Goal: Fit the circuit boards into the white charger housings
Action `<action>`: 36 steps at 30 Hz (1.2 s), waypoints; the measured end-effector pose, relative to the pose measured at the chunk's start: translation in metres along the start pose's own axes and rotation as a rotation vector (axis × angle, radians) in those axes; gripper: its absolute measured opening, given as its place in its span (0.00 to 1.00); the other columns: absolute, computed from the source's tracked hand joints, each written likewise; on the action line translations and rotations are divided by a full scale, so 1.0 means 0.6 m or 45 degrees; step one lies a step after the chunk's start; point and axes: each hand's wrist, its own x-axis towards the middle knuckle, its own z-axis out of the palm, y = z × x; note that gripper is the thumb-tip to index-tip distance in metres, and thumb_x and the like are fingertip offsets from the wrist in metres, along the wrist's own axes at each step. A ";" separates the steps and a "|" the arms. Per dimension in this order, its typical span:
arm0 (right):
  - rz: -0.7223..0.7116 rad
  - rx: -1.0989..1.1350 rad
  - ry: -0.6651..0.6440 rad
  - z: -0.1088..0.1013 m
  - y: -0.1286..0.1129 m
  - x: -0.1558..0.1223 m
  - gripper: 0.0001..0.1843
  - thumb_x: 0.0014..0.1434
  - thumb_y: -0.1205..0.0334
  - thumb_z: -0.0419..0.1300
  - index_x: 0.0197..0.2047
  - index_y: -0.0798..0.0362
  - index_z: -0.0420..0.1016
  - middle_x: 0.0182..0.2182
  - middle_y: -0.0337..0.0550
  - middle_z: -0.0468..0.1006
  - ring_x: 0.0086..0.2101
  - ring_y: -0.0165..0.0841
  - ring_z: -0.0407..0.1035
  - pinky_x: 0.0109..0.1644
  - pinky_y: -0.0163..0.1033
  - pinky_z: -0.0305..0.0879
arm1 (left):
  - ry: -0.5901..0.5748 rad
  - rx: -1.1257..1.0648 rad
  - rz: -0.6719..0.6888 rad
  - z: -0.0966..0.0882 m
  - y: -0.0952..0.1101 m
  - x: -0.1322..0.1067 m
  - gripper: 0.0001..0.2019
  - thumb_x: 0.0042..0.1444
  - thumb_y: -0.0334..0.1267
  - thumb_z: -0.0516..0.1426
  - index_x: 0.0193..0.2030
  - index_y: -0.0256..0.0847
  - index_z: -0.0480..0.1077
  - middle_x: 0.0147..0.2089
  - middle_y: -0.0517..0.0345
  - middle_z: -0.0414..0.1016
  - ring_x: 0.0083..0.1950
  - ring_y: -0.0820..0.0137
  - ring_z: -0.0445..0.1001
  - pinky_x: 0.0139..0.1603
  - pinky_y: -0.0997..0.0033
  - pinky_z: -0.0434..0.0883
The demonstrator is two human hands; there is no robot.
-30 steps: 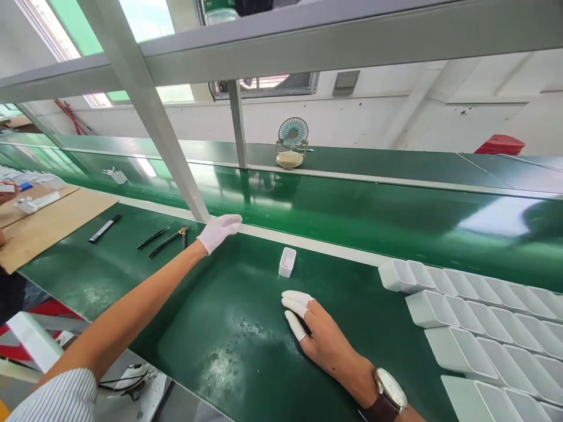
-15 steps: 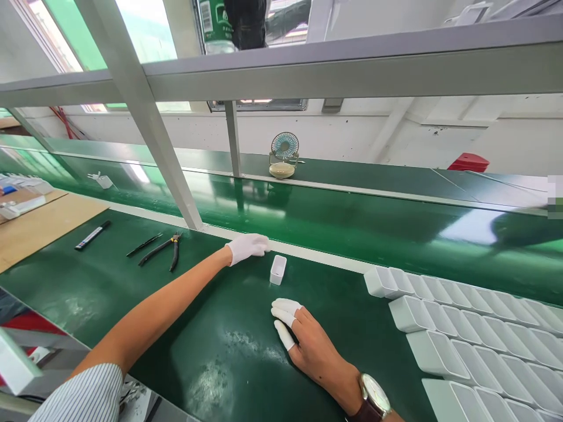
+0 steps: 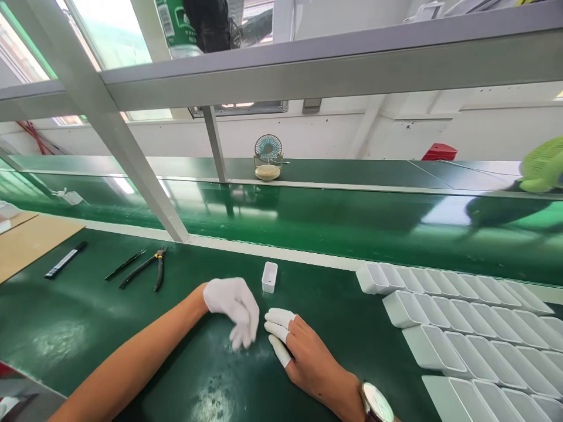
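Note:
My left hand (image 3: 235, 310), in a white glove, hovers over the green worktop (image 3: 189, 357) with its fingers loosely bent downward and apart. They are slightly blurred, and I see nothing in them. To its right lies my right hand (image 3: 303, 354), open, with white finger cots on the thumb and two fingers and a watch (image 3: 377, 403) at the wrist. Its fingers are stretched out and touch no object but perhaps the worktop. Just beyond both hands stands a small white open box (image 3: 270, 277), apart from them.
Several rows of white trays (image 3: 433, 349) stand on the right. To the left lie pliers (image 3: 149, 266), tweezers (image 3: 125, 265) and a marker-like tool (image 3: 65, 259). A grey post (image 3: 127, 152) and shelf beam cross above. Behind the white strip runs a green belt-like surface (image 3: 329, 223) with a small fan (image 3: 268, 155) beyond.
My left hand has come back from the white strip toward me, next to my right hand. The view has shifted. The small white box still stands on the worktop.

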 end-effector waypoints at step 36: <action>-0.177 -0.284 -0.131 0.016 0.045 -0.020 0.22 0.64 0.72 0.50 0.59 0.52 0.70 0.47 0.53 0.81 0.56 0.45 0.72 0.61 0.53 0.71 | -0.278 0.359 0.010 0.009 -0.081 0.066 0.16 0.62 0.49 0.61 0.46 0.37 0.75 0.43 0.54 0.78 0.40 0.66 0.79 0.41 0.62 0.78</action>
